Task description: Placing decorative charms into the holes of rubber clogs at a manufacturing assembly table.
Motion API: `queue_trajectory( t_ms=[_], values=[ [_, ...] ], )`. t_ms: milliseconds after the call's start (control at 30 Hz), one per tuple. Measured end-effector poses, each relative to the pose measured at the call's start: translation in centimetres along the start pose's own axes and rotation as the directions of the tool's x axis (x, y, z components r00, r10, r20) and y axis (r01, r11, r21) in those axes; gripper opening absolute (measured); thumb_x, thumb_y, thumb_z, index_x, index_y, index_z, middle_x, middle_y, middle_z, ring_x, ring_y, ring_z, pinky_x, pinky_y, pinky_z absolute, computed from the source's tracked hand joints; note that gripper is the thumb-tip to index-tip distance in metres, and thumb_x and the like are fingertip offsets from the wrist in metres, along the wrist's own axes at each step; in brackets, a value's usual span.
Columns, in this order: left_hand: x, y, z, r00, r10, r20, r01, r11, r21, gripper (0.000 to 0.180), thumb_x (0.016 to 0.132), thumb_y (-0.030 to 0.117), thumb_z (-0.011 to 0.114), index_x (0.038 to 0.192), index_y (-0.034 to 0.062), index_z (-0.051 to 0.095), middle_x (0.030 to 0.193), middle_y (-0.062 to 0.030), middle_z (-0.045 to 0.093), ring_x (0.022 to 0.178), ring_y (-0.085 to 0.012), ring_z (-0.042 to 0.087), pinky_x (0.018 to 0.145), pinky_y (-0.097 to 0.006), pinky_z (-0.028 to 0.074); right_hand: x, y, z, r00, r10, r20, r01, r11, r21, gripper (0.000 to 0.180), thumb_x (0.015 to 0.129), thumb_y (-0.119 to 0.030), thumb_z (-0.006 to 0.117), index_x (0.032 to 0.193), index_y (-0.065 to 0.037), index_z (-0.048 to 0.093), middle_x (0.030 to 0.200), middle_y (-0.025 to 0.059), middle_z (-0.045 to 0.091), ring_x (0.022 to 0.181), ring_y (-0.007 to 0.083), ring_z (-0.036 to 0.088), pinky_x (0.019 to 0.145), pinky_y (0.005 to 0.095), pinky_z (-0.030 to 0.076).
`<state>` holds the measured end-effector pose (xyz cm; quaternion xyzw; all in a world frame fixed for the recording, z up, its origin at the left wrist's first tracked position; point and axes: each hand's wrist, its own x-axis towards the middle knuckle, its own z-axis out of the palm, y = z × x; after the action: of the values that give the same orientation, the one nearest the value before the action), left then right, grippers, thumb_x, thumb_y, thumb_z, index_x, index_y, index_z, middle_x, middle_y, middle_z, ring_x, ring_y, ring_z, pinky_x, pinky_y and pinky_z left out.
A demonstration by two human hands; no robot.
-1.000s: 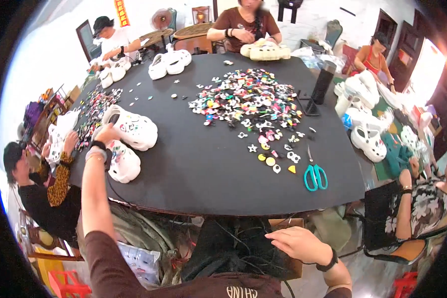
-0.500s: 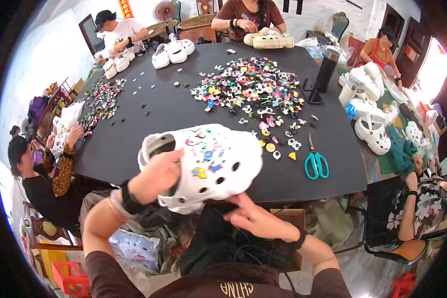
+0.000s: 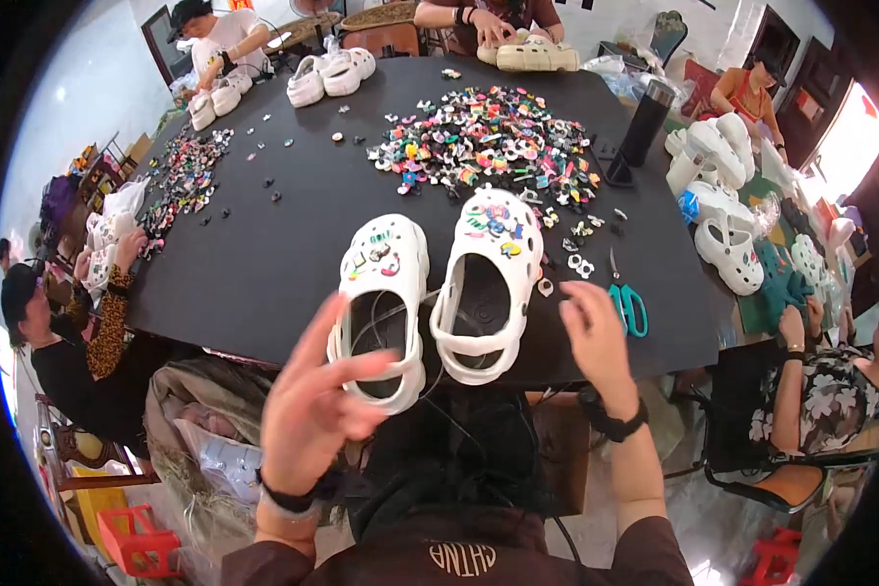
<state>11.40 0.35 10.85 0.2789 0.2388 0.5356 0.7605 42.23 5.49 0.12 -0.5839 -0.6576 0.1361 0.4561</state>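
A pair of white clogs lies side by side at the table's near edge, toes pointing away from me. Colourful charms dot the toes of the left clog [image 3: 400, 242] and the right clog [image 3: 529, 230]. My left hand [image 3: 313, 415] hovers by the left clog's heel strap with its fingers spread, holding nothing. It covers part of that strap; whether it touches it I cannot tell. Apart from the right clog, on its right side, my right hand [image 3: 596, 337] has slightly bent fingers and nothing in it. Teal-handled scissors [image 3: 632, 311] lie just beyond that hand.
A large heap of colourful charms [image 3: 483, 142] covers the table's far middle, with a smaller heap [image 3: 181, 181] at left. A black bottle [image 3: 647, 122] stands at right. More white clogs [image 3: 730, 256] sit on a side table. Several people work around the black table [image 3: 244, 264].
The white clogs, held tilted together between my hands before, now rest upright and separate on the table. Both hands have let go; the right one has moved up and to the right.
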Motion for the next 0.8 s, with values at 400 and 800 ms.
queue_trajectory(
  t_ms=[400, 800],
  values=[
    [-1.5, -7.0, -1.6, 0.72, 0.607, 0.336, -0.259, -0.213, 0.942, 0.028, 0.066, -0.001, 0.069, 0.092, 0.0059, 0.064, 0.091, -0.0058, 0.06, 0.088, -0.0234, 0.054, 0.079, -0.033, 0.041, -1.5, 5.5, -3.4, 0.988, 0.09, -0.129, -0.149, 0.794, -0.589, 0.04, 0.079, -0.022, 0.064, 0.108, 0.003, 0.05, 0.096, 0.0178, 0.044, 0.092, 0.0345, 0.046, 0.078, 0.0405, 0.04],
    [-0.3, -11.1, -3.3, 0.821, 0.439, 0.365, -0.201, -0.376, 0.905, 0.017, 0.065, 0.013, 0.073, 0.079, 0.0171, 0.066, 0.11, 0.0006, 0.054, 0.101, -0.0257, 0.044, 0.086, -0.037, 0.028, -4.8, 4.8, -5.5, 0.858, 0.447, -0.254, -0.436, 0.894, 0.103, 0.032, 0.088, -0.02, 0.054, 0.11, 0.002, 0.05, 0.108, 0.0164, 0.054, 0.093, 0.0252, 0.055, 0.079, 0.0374, 0.044]
  ],
)
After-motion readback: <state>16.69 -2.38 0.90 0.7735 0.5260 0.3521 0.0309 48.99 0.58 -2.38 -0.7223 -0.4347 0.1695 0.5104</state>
